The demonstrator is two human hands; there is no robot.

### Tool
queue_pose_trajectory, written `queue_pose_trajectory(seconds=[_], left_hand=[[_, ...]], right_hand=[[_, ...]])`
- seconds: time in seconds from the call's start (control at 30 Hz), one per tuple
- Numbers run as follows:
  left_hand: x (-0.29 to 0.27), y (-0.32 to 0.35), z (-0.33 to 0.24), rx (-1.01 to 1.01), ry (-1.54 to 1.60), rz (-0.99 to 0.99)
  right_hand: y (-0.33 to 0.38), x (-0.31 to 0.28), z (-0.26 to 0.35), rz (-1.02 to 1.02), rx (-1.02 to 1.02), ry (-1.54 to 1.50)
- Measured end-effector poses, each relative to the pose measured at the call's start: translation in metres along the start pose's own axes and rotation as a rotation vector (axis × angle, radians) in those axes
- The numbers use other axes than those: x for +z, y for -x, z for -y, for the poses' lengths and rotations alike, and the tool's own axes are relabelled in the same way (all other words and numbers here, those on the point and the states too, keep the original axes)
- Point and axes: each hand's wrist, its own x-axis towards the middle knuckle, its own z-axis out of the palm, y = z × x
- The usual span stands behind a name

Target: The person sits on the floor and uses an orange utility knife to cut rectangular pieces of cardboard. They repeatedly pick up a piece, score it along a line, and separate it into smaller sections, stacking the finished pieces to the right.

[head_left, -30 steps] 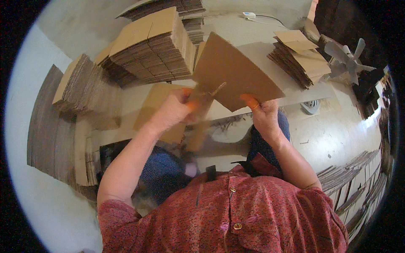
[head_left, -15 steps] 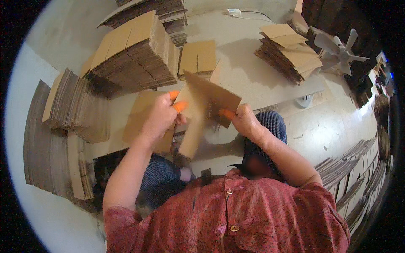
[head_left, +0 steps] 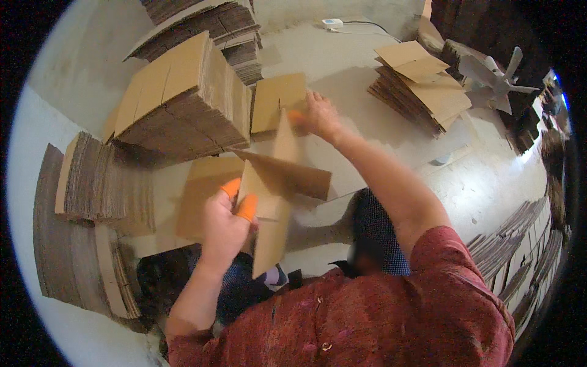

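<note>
My left hand [head_left: 221,229], with orange finger covers on its thumb and a finger, is closed on a cardboard divider [head_left: 272,189] made of slotted pieces crossing each other. The divider hangs tilted over my lap. Farther out, my right hand [head_left: 321,116] is at the right edge of a small stack of slotted cardboard sheets [head_left: 278,98]. Its orange-covered thumb lies near the sheets' front face and its fingers reach along the edge, apart from the thumb. Blur hides whether it grips a sheet.
A tall block of stacked cardboard [head_left: 165,92] stands at the left, with more stacks [head_left: 92,177] beside the wall. A flat cardboard sheet [head_left: 205,177] lies under my left hand. At the right are a leaning cardboard pile [head_left: 428,85], a fan [head_left: 498,79] and cardboard bundles [head_left: 513,244].
My right hand has let go of the divider and moved forward to the small stack. The divider, still in my left hand, has shifted slightly left and lower.
</note>
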Motion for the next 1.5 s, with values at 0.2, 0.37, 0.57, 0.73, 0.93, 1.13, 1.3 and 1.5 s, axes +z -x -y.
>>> queue_pose_trajectory(seconds=[0.2, 0.37, 0.57, 0.73, 0.93, 1.13, 1.3, 1.5], left_hand=[[0.005, -0.002, 0.004, -0.084, 0.045, -0.019], [-0.001, -0.017, 0.008, -0.001, 0.065, -0.007], [0.012, -0.045, -0.001, 0.094, 0.035, -0.024], [0.017, -0.064, 0.006, 0.043, 0.036, 0.017], [0.027, -0.063, -0.015, -0.017, -0.121, 0.029], [0.019, -0.060, 0.006, 0.026, 0.148, 0.116], [0.017, 0.002, 0.055, 0.171, 0.565, 0.230], [0.057, 0.031, 0.051, 0.183, -0.107, -0.061]], right_hand=[[-0.033, 0.050, -0.004, -0.080, 0.169, -0.082], [-0.042, 0.038, -0.068, -0.145, 0.371, -0.444], [-0.002, -0.034, -0.086, -0.290, 0.568, -1.027], [0.056, -0.099, -0.080, -0.720, 0.288, -1.440], [0.133, -0.162, -0.024, -0.429, 0.132, -1.591], [0.169, -0.104, 0.030, -0.357, -0.022, -1.592], [0.175, -0.094, 0.033, -0.332, -0.103, -1.387], [0.178, -0.100, 0.036, -0.267, -0.148, -1.231]])
